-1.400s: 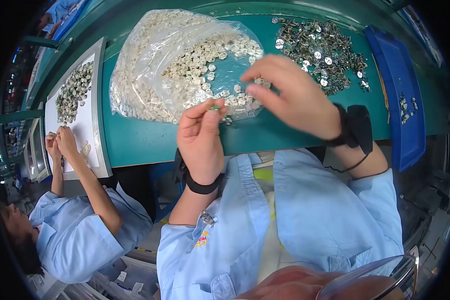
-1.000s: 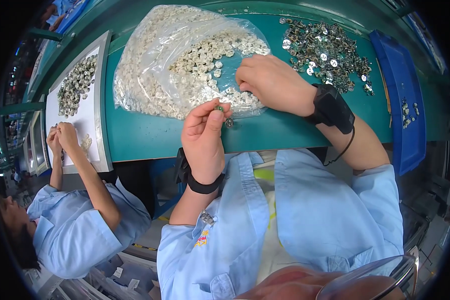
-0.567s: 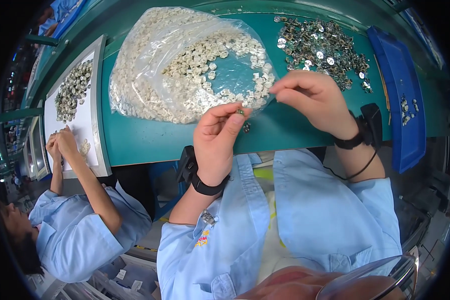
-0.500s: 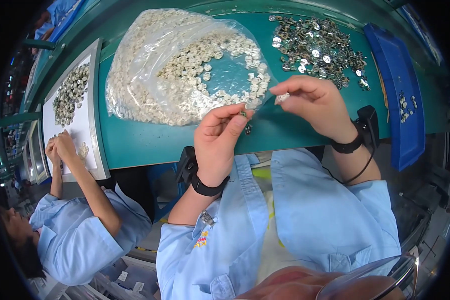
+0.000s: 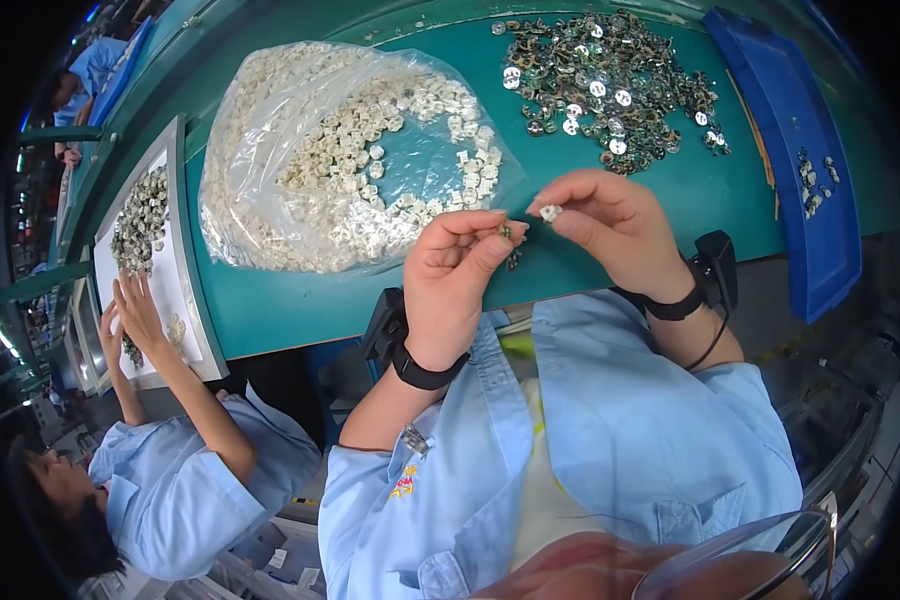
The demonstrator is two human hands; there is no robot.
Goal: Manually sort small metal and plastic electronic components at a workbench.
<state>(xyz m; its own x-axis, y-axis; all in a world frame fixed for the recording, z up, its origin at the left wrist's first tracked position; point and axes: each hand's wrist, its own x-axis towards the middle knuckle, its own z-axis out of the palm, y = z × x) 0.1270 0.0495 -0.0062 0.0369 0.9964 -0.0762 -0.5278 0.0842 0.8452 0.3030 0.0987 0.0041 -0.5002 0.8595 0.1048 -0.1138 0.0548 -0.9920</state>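
Between the thumb and fingers of my left hand (image 5: 457, 268) is a small dark round metal part (image 5: 506, 231); another dark bit hangs just beneath it. My right hand (image 5: 613, 228) pinches a small white plastic piece (image 5: 550, 213) at its fingertips. Both hands are close together over the front of the green table, fingertips a short gap apart. Beyond my left hand lies a clear plastic bag (image 5: 260, 200) spread open, full of white plastic pieces (image 5: 370, 150) like the one I hold. Beyond my right hand is a loose heap of shiny round metal parts (image 5: 610, 85).
A blue tray (image 5: 820, 270) at the right holds a few small parts (image 5: 815, 185). At the left, a co-worker's hands (image 5: 135, 310) are over a white board with a metal frame (image 5: 192, 250), where assembled-looking pieces are heaped (image 5: 142, 220). The green table's edge (image 5: 300, 350) is near my body.
My right hand has moved left and slightly down, bringing the white piece close to my left fingertips. My left hand has shifted slightly right. The co-worker's fingers have spread toward their heap.
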